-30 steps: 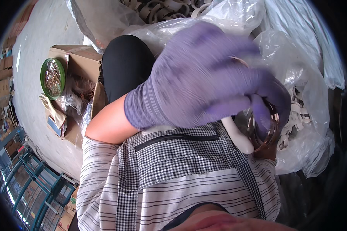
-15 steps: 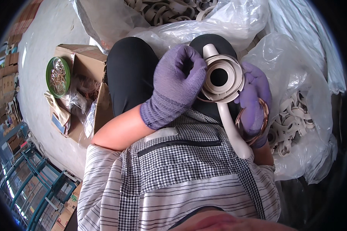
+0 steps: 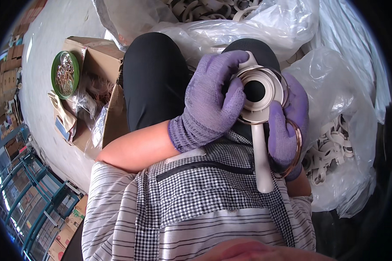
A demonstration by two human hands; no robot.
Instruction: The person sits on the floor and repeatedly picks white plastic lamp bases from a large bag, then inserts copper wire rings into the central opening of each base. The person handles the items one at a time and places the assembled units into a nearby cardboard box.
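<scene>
Both my hands wear purple knit gloves and meet over my lap. My left hand grips the left rim of a cream plastic part, a round cup with a dark hole in its middle and a long straight handle pointing down toward my chest. My right hand holds the part's right side, thumb pressed on the rim. Thin coppery metal rings hang around the fingers of my right hand. My knees in black trousers are under the part.
Clear plastic bags holding several cream plastic parts lie to my right and ahead. To my left stands an open cardboard box and a green round tin filled with metal rings. Blue shelving runs at lower left.
One second ago my left hand swept close to the camera and hid the part. It has since dropped onto the part's rim, and the part now sits steadier, turned face up.
</scene>
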